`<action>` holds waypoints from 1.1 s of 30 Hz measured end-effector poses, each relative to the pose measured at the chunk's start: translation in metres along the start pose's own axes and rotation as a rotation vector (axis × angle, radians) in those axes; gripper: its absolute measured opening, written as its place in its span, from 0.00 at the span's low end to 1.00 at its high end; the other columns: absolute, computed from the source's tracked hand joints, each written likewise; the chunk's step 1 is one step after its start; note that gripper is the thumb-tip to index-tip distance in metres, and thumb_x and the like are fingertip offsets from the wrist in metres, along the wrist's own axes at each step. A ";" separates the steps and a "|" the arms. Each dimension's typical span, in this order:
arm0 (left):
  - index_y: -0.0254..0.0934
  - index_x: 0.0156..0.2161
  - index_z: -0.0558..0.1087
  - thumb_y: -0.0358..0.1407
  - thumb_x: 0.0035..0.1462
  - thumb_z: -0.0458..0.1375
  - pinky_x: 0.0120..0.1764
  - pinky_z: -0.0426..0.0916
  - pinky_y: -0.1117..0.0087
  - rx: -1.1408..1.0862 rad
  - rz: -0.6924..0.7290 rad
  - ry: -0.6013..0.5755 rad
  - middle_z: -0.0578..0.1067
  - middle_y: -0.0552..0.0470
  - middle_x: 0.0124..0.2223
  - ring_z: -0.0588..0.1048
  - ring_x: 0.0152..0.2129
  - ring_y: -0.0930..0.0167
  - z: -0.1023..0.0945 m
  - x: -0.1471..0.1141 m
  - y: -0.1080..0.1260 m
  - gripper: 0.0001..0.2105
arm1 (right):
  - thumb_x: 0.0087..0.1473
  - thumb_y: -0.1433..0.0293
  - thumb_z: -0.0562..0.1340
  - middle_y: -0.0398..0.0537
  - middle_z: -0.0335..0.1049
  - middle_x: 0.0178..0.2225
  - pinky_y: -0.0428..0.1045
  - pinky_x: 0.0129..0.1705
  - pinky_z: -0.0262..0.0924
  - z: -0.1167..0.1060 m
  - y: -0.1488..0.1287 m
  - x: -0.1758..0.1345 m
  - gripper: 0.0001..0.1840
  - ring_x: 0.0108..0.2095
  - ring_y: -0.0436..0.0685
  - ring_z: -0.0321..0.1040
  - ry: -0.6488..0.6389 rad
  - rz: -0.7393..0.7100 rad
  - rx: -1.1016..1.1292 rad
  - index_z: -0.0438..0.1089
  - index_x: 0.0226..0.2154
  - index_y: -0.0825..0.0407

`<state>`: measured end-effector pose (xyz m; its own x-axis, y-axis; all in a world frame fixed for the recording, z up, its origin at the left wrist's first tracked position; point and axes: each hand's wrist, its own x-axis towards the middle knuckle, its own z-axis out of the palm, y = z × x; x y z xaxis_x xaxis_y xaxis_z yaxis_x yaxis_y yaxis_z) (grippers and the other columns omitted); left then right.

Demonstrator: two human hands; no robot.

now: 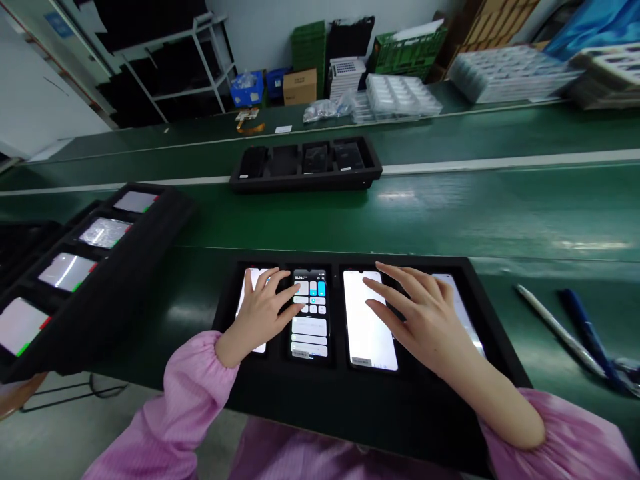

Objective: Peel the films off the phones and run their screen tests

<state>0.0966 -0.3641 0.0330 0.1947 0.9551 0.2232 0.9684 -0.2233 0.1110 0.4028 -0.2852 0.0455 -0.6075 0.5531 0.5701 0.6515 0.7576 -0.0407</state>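
Note:
A black tray (pixel 400 407) lies before me with several lit smartphones in its slots. My left hand (pixel 264 310) is open, spread over the leftmost phone (pixel 257 279), and its thumb and index finger reach onto the second phone (pixel 309 327). That phone shows a control panel with tiles and a blue slider. My right hand (pixel 425 313) is open above the third phone (pixel 367 333), whose screen is nearly all white. Whether its fingertips touch the glass I cannot tell. Behind the right hand, the rightmost phone (pixel 459 303) is partly hidden.
On the left, a tilted black tray (pixel 165 213) bears several lit phones. Ahead stands another black tray (pixel 305 180) with dark phones. A white pen (pixel 560 327) and a blue pen (pixel 590 330) lie at right. Clear plastic trays (pixel 400 97) sit farther back.

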 end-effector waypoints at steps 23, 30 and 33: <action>0.42 0.64 0.67 0.58 0.51 0.67 0.59 0.76 0.45 -0.602 -0.658 0.338 0.80 0.37 0.57 0.81 0.53 0.52 -0.003 -0.058 -0.116 0.39 | 0.60 0.57 0.71 0.61 0.80 0.48 0.53 0.38 0.74 -0.012 0.110 -0.095 0.30 0.41 0.64 0.81 0.205 0.537 0.290 0.72 0.62 0.46; 0.36 0.55 0.76 0.54 0.59 0.60 0.58 0.76 0.55 -0.466 -0.404 0.205 0.79 0.39 0.58 0.79 0.55 0.58 -0.025 0.044 -0.110 0.27 | 0.69 0.57 0.59 0.62 0.77 0.52 0.60 0.54 0.71 0.027 0.145 -0.032 0.21 0.51 0.64 0.76 0.172 0.488 0.275 0.77 0.51 0.55; 0.43 0.47 0.81 0.53 0.63 0.57 0.51 0.79 0.58 -0.392 -0.255 0.065 0.81 0.46 0.54 0.79 0.52 0.59 -0.028 0.040 -0.068 0.19 | 0.67 0.59 0.62 0.55 0.77 0.52 0.64 0.57 0.66 0.022 0.126 -0.039 0.15 0.53 0.65 0.73 -0.005 0.362 0.243 0.81 0.37 0.48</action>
<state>0.0337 -0.3165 0.0614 -0.0638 0.9776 0.2007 0.8498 -0.0523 0.5245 0.4987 -0.2036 0.0000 -0.3621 0.7992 0.4797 0.6972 0.5738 -0.4297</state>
